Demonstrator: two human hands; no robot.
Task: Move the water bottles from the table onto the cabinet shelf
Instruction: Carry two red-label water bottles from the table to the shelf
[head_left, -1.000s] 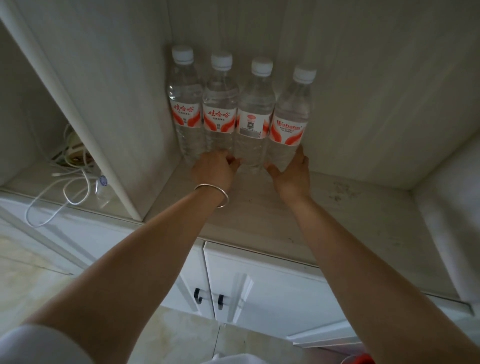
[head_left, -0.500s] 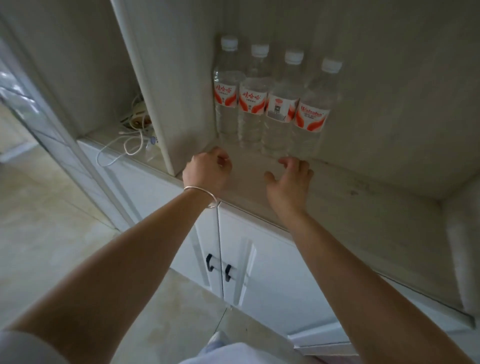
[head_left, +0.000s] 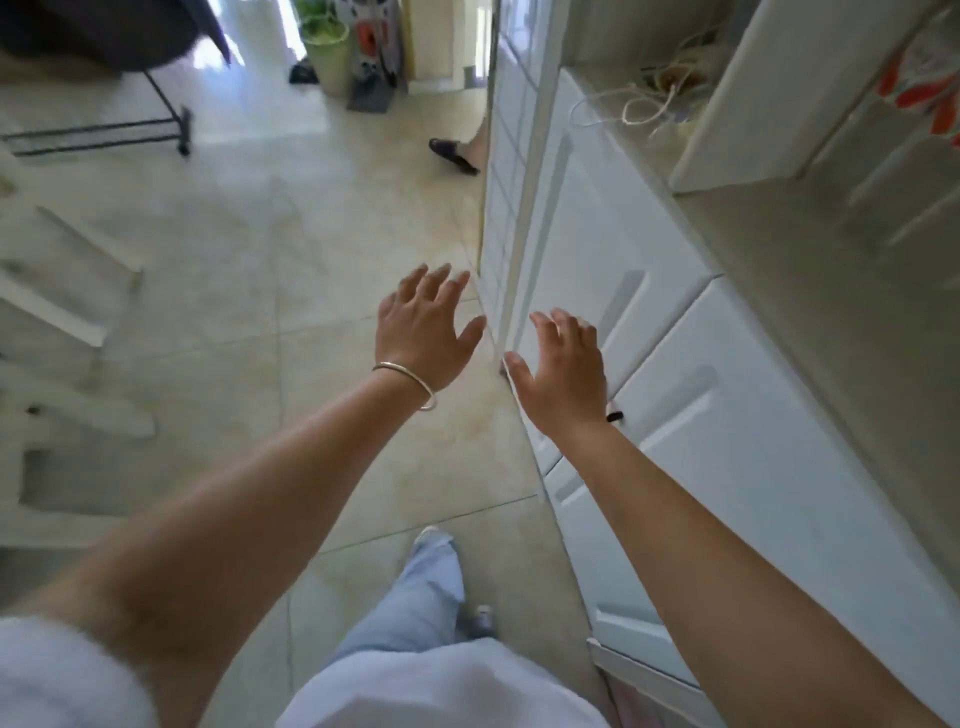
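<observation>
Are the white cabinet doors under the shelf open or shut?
Shut. The cabinet doors lie flush in one flat front, with no gap showing inside.

Open floor (head_left: 249, 270) left; cabinet (head_left: 727, 415) blocks right.

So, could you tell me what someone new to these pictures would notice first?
Two bare forearms reach forward over the tiled floor, the left hand and right hand both open and empty, a thin bangle on the left wrist. To the right runs the white cabinet, with a blurred red bottle label on its shelf, top right.
</observation>
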